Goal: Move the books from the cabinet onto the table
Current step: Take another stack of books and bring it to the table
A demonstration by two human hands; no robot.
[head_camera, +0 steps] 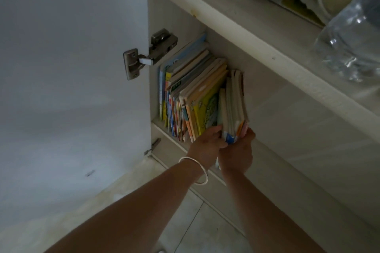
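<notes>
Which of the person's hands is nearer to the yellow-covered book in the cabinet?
Left. The left hand sits just below the yellow-covered book, gripping the near side of a small bundle of books. The right hand grips the bundle's far side.

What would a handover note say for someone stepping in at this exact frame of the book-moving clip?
Left hand and right hand together grip a small bundle of books at its lower end, at the right of the row.
The other books lean in the open cabinet, beside the door hinge.
Done: bundle gripped and separated from the row; no book out of the cabinet here.
Left: carry the bundle to the table, then fetch the rest.
</notes>
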